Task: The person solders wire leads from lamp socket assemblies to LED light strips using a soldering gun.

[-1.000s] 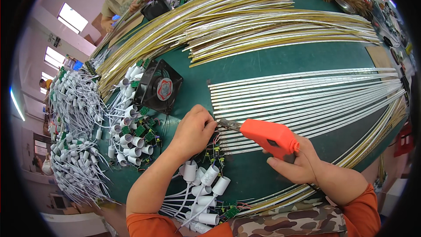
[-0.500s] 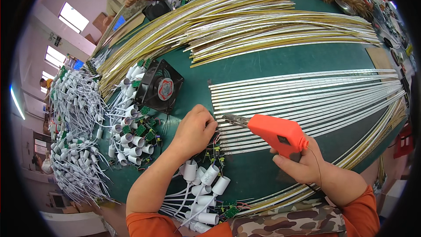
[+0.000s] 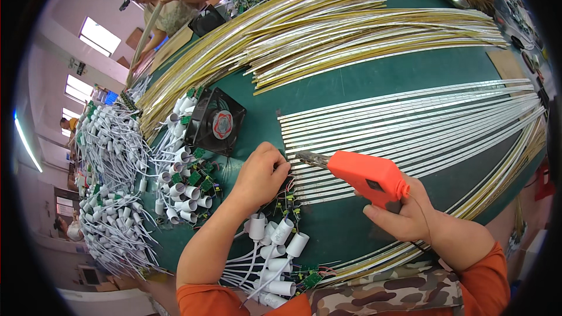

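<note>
My right hand (image 3: pixel 404 213) grips a red-orange soldering gun (image 3: pixel 367 177). Its metal tip end (image 3: pixel 311 159) points left, at the left ends of a row of white LED strips (image 3: pixel 398 140) laid side by side on the green table. Close to that tip, my left hand (image 3: pixel 261 175) is closed in a pinch at the strip ends; what lies between its fingertips is hidden. Just below the fingers, thin wires run from small circuit boards (image 3: pixel 287 203) towards the strips. White cylindrical lamp caps (image 3: pixel 283 231) with white cables lie beside my left forearm.
A black square fan (image 3: pixel 215 122) stands left of the strips. Heaps of white lamp caps with cables (image 3: pixel 117 140) cover the table's left side. Long bundles of yellowish strips (image 3: pixel 374 41) lie across the back. Behind the table, a co-worker (image 3: pixel 167 6) handles long strips.
The view has shifted slightly. My hands and the soldering gun stay almost in place at the strip ends. The co-worker leans forward, one arm now reaching lower along the long strips.
</note>
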Demonstrator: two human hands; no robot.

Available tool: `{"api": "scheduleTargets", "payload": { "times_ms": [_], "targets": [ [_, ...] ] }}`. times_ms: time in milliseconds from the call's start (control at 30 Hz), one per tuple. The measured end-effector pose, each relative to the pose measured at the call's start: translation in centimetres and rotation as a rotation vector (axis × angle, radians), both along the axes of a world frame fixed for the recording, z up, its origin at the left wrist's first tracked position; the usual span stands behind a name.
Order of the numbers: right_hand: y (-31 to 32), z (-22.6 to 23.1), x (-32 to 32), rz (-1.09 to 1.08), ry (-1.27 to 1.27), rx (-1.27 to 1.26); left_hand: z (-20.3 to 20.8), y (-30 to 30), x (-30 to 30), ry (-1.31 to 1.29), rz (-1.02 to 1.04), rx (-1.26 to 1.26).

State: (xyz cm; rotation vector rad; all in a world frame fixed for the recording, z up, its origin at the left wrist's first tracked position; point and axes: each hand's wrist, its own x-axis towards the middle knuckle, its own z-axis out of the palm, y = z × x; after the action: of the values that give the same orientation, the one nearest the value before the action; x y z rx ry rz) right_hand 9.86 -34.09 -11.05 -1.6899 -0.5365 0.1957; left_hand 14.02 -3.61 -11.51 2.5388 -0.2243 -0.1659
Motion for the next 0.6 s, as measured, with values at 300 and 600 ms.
{"api": "scheduleTargets", "payload": {
  "times_ms": [300,600],
  "targets": [
    [-0.1,1.0,0.0,0.01,0.053,0.061,0.6,-0.3,0.1,0.032,-0.003,-0.014],
    [-0.4,0.3,-0.1,0.032,-0.006,-0.004,1.7,1.1,0.4,0.073,-0.275,-0.078]
  ]
}}
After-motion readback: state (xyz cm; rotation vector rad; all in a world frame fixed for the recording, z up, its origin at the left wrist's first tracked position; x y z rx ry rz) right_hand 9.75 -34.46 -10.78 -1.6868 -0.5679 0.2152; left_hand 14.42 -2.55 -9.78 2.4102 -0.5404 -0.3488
